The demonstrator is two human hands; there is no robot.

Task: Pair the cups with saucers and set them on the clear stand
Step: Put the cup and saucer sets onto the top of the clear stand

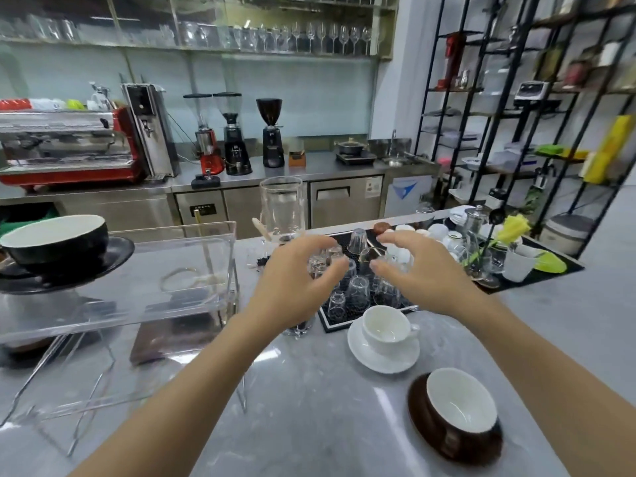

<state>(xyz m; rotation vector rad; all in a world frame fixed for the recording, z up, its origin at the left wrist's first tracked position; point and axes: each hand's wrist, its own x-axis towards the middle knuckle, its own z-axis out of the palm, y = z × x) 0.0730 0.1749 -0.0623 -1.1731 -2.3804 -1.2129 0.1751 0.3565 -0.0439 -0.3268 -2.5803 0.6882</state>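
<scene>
Your left hand (292,280) and right hand (418,270) are both raised over the black bar mat (325,316), fingers spread and curled, each grip released and grasping nothing. Beneath them the mat carries a cluster of small upturned glasses (358,290).

On the grey worktop (309,407), 2 pairs sit to your right: a white cup (387,327) stands upright on its white saucer (380,356) just beside the mat's near edge, and nearer you a brown cup (463,406) with a white interior rests on a brown saucer (426,432); whether it sits level, you cannot tell through the blur.

To your left, the clear stand (137,287) holds a black cup (56,241) on a black saucer (113,256) at the far left of its top shelf. The remainder of that shelf is bare acrylic. A tall clear glass (282,208) stands behind your left hand.
</scene>
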